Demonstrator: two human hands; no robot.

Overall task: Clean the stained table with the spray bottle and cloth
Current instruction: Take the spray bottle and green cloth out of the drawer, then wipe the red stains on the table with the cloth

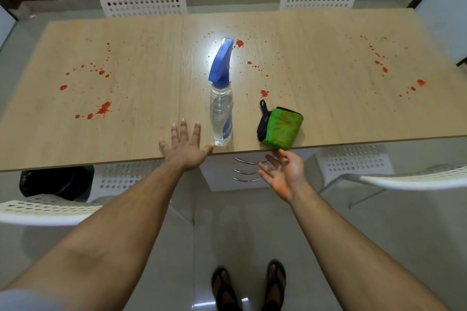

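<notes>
Table (328, 118): red stains left, centre, right; none wiped.
Bottle (222, 115): upright at near edge, nozzle pointing away.
Cloth (281, 127): folded, right of bottle, at edge.
Left hand (185, 146): flat, spread, empty; thumb just beside bottle base; nearer bottle.
Right hand (284, 171): fingers loose, empty; below edge, under cloth.

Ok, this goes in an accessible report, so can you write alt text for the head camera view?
A person's open left hand and right hand reach toward a clear plastic spray bottle with a blue trigger head and a folded green cloth at the near edge of a light wooden table spattered with red stains.
</notes>
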